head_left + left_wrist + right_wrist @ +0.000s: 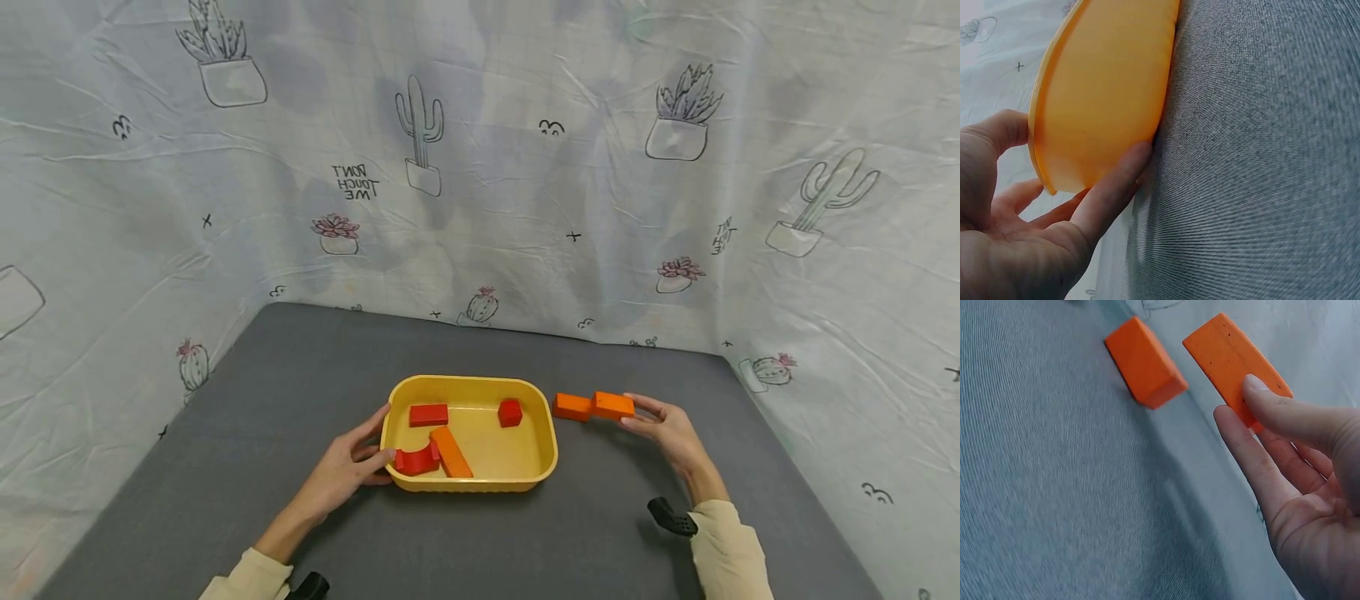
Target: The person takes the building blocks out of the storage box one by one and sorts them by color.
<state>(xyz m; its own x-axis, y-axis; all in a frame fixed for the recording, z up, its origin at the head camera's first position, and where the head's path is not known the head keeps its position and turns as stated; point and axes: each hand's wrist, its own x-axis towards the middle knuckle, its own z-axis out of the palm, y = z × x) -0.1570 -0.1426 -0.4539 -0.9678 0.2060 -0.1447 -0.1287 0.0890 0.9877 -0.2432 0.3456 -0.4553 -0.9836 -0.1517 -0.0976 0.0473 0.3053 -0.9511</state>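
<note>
A shallow yellow plastic tray (480, 485) lies on the grey surface, its left end gripped by my left hand (341, 471). In the left wrist view, the fingers of the left hand (1041, 231) are spread over the rim and outer wall of the tray (1100, 87). To the right of the tray, my right hand (671, 433) pinches an orange block (613, 405) by one end. This orange block (1235, 365) is raised off the surface in the right wrist view. Beside it, a second orange block (572, 407) rests on the surface, apart from the held one.
Inside the tray are a red rectangular block (428, 415), a red cube (510, 412), a red arch-shaped block (417, 460) and a slanting orange block (452, 452). A white cloth printed with cacti (510, 217) hangs behind the grey table surface (337, 350).
</note>
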